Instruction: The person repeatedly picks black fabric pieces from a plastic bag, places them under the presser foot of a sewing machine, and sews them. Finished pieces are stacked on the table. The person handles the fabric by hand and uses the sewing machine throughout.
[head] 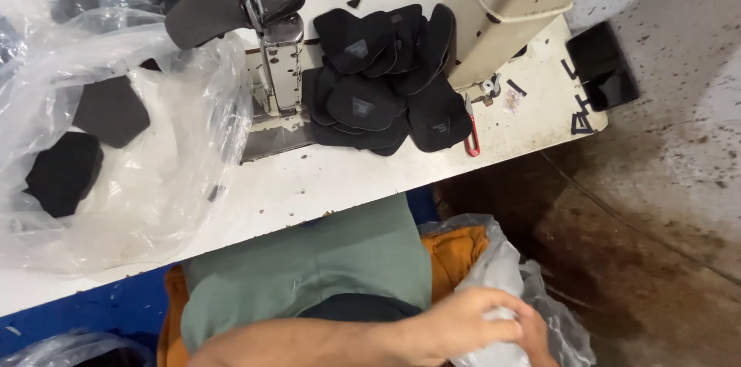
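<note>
Plastic bag [502, 274], clear and crumpled, sits low at the frame bottom, right of the person's lap, just beside an orange cloth [455, 255]. It stands roughly upright, long axis running from the floor up toward the table edge, mouth end at the hands. Left hand [463, 324] lies over the bag's top, fingers curled and clamped on the plastic. Right hand [536, 332] is partly hidden behind the left and the bag; it touches the plastic, but cannot tell if it is closed.

On the white table [324, 182] a pile of black fabric pieces [378, 81] lies between the sewing machine's post [282, 66] and its cream body [517, 4]. Several pieces carry a small grey triangular label. Red-handled snips [471, 139] lie just beside the pile, at its right edge. A large clear bag [131, 143] spreads over the table's left, with more black pieces inside. Black marks sit near the table's right corner. Green shirt [309, 267] fills the gap between table and hands. Stained concrete floor [656, 205] to the right.
</note>
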